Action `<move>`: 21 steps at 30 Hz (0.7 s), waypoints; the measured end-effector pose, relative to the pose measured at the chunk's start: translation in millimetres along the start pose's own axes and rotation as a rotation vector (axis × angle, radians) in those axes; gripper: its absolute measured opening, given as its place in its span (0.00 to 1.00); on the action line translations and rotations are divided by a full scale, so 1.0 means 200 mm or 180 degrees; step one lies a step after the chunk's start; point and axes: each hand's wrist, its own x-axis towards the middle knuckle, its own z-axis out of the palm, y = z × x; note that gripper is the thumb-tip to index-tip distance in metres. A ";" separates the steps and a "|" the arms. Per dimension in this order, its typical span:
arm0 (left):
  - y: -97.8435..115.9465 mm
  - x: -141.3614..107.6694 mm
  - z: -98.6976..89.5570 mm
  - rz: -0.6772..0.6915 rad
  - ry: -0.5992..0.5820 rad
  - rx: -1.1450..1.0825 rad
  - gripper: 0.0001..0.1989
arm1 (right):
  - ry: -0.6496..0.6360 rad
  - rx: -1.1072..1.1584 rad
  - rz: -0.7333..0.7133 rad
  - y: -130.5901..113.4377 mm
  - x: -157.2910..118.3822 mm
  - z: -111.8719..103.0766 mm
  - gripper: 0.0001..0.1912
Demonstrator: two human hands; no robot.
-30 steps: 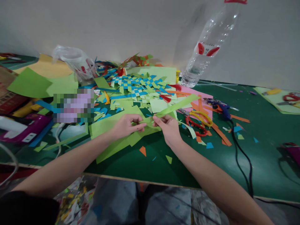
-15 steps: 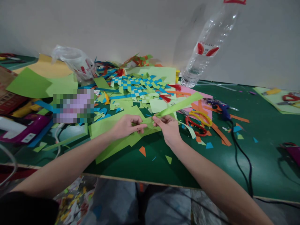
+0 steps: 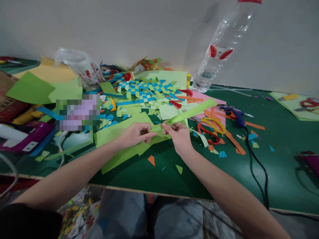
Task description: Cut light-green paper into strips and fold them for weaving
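Note:
Both my hands pinch one long light-green paper strip (image 3: 193, 111) above the dark green table (image 3: 281, 139). My left hand (image 3: 136, 133) grips its near end with thumb and fingers closed. My right hand (image 3: 178, 134) holds it just to the right, and the free end slants up toward the right. Under my hands lie larger green paper sheets (image 3: 119, 132). Behind them sits a woven blue-and-green paper mat (image 3: 147, 94).
Red and yellow scissors (image 3: 210, 129) lie right of my right hand, with orange strips and a glue gun (image 3: 235, 114) whose black cable runs to the table edge. A clear plastic bottle (image 3: 220, 49) leans on the wall. A plastic bag (image 3: 79, 68) and paper scraps crowd the left.
The strip's free end has lifted slightly. My hands have stayed in nearly the same place, still pinching the strip.

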 end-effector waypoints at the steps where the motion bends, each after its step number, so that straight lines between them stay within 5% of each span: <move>1: 0.00 0.00 0.00 0.0029 -0.0001 0.0019 0.20 | 0.0003 -0.0008 -0.0001 0.00 0.00 0.00 0.15; 21: -0.01 -0.01 0.01 0.0246 -0.0024 -0.0452 0.17 | -0.0117 -0.0392 -0.0156 -0.01 -0.01 0.01 0.15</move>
